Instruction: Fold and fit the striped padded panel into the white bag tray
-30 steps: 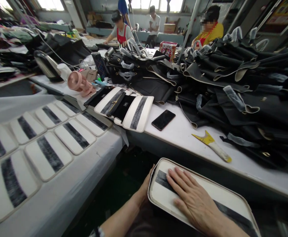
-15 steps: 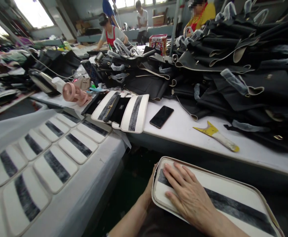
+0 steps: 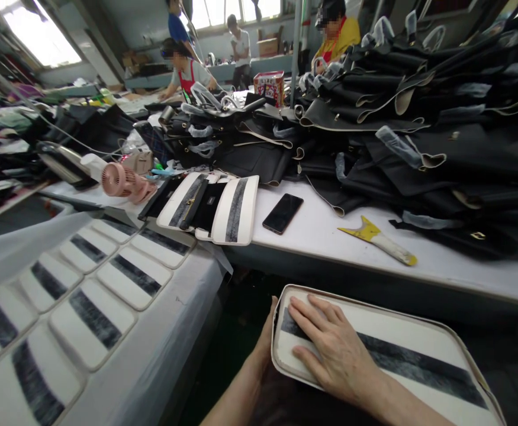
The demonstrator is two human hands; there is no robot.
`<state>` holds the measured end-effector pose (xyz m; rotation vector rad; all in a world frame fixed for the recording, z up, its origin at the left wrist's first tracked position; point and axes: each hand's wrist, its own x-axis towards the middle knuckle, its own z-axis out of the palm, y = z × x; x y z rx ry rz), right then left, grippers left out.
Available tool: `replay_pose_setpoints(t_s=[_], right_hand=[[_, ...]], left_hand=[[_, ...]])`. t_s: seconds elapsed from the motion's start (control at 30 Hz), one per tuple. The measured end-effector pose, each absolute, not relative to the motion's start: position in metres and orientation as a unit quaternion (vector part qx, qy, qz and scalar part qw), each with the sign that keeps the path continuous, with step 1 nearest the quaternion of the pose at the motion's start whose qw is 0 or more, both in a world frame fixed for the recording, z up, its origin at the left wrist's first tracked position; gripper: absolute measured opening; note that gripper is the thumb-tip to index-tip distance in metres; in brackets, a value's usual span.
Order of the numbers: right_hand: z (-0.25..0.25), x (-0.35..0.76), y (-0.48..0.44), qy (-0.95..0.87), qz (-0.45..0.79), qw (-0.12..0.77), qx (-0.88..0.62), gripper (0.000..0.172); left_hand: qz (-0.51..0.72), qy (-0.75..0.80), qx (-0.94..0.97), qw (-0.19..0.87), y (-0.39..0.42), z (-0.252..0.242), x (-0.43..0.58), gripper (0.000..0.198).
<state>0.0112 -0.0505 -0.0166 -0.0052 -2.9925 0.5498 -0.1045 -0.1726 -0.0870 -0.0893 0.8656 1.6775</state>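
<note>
At the lower right is a long white bag panel (image 3: 401, 322) with rounded corners, a raised edge and a dark stripe along its middle. My right hand (image 3: 332, 349) lies flat on the panel's left part, fingers stretched out over the stripe. My left hand (image 3: 265, 334) is at the panel's left end, holding it from the side and behind; most of its fingers are hidden. Dark cloth shows below the panel.
Striped white panels (image 3: 94, 319) lie in rows on the covered left table (image 3: 170, 331). On the bench ahead are open striped pieces (image 3: 236, 210), a phone (image 3: 283, 213), a yellow-ended scraper (image 3: 378, 239), a pink fan (image 3: 125, 182) and piled black bags (image 3: 463, 142). Several people work behind.
The view has shifted slightly, so the bench and left table appear further left. My right hand stays flat on the panel, and my left hand remains at its end.
</note>
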Motion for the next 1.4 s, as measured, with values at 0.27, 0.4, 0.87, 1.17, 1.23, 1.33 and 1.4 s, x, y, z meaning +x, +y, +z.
replay_pose_setpoints(t_s=[0.27,0.4,0.87,1.17,1.23,1.33,1.4], right_hand=[[-0.016,0.013,-0.055,-0.984,0.173,0.046,0.002,0.060],[-0.015,0.014,-0.054,-0.982,0.183,0.038,-0.001,0.060],[-0.014,0.011,-0.053,-0.971,0.228,0.062,-0.013,0.060],[-0.012,0.015,-0.053,-0.970,0.229,0.076,-0.013,0.060],[-0.013,0.015,-0.053,-0.971,0.226,0.075,-0.013,0.058],[-0.017,0.015,-0.053,-0.972,0.222,0.074,-0.009,0.057],[-0.019,0.014,-0.054,-0.973,0.219,0.074,-0.009,0.057]], left_hand=[[0.477,0.750,0.351,0.294,-0.156,-0.028,-0.174,0.033],[0.383,0.753,0.463,0.269,-0.138,-0.009,-0.187,0.017],[0.265,0.794,0.541,0.082,-0.142,-0.016,-0.162,0.024],[0.405,0.769,0.447,0.213,-0.145,-0.010,-0.163,0.024],[0.461,0.744,0.395,0.281,-0.151,-0.012,-0.167,0.029],[0.553,0.679,0.277,0.396,-0.166,-0.026,-0.168,0.039],[0.600,0.632,0.196,0.449,-0.177,-0.040,-0.164,0.039]])
